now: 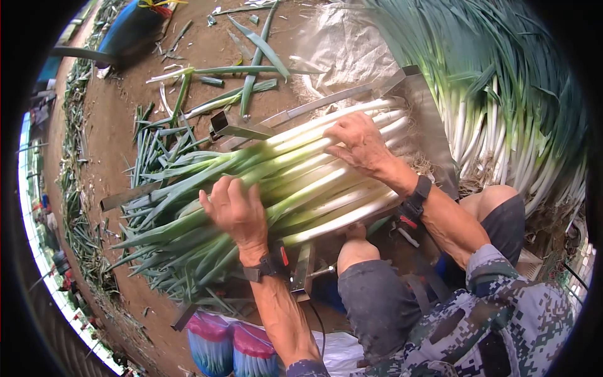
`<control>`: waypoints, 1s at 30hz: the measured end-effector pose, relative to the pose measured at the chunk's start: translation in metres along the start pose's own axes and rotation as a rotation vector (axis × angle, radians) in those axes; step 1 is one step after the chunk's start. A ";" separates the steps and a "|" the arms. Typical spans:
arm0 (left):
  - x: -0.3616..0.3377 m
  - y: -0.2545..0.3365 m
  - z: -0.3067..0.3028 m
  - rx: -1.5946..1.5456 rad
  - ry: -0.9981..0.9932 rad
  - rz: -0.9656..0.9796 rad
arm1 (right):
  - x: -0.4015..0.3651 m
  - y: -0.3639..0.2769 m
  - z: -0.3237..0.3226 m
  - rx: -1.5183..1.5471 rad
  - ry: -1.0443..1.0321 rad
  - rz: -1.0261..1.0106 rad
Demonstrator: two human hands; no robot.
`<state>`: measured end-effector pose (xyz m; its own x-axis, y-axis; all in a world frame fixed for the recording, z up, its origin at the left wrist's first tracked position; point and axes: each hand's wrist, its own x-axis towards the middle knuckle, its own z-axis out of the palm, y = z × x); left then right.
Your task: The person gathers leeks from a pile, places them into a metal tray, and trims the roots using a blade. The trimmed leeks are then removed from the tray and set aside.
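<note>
A thick bundle of long green onions [314,188] lies across a metal frame [242,129], green leaves to the left, white stems and roots to the right. My right hand [361,141] is over the white stems. Its thumb and fingers are closed around a stem on the upper side of the bundle. My left hand [235,210] is at the leafy part, fingers loosely bent and somewhat apart. Its fingertips are partly hidden, and I make out nothing held in them. Some leaves near the top of the bundle are blurred.
A large pile of green onions [502,94] lies at the upper right beside a whitish sheet [348,47]. Cut leaves [251,69] litter the dirt ground. Bundles in pink-and-blue wrapping [210,342] stand at the bottom. My knees are close to the frame's near side.
</note>
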<state>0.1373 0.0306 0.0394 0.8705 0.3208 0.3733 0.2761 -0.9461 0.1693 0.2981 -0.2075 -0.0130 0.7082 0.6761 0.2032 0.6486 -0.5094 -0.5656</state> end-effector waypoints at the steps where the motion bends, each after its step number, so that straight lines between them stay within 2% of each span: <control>1: 0.000 0.000 -0.005 0.010 0.020 -0.015 | 0.003 -0.007 -0.005 0.014 0.044 -0.012; 6: 0.007 -0.011 -0.010 0.033 0.197 -0.003 | 0.018 -0.033 -0.019 -0.007 0.267 -0.088; 8: 0.010 -0.015 -0.006 -0.023 0.266 0.004 | 0.026 -0.035 -0.027 -0.034 0.227 -0.121; 12: 0.034 -0.019 0.000 0.141 -0.036 0.006 | 0.032 -0.013 -0.019 -0.092 0.101 -0.089; 14: 0.047 -0.020 0.013 0.101 -0.099 -0.059 | 0.032 -0.010 -0.012 -0.119 0.104 -0.050; 16: 0.053 -0.024 0.028 0.095 -0.174 -0.043 | 0.033 -0.002 -0.006 -0.182 0.097 0.004; 19: 0.052 -0.032 0.046 0.083 -0.210 -0.006 | 0.032 0.007 0.018 -0.189 0.086 0.126; 22: 0.057 -0.034 0.049 0.002 -0.275 0.007 | 0.030 0.015 0.028 -0.253 0.155 0.076; 27: 0.057 -0.049 0.061 -0.074 -0.316 0.049 | 0.027 0.034 0.033 -0.103 -0.019 0.137; 30: 0.060 -0.048 0.071 -0.023 -0.347 -0.019 | 0.033 0.041 0.037 -0.042 -0.117 0.222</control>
<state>0.2051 0.0923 -0.0115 0.9531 0.3001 0.0386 0.2874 -0.9378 0.1948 0.3375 -0.1860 -0.0590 0.7994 0.6005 -0.0173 0.4933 -0.6726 -0.5516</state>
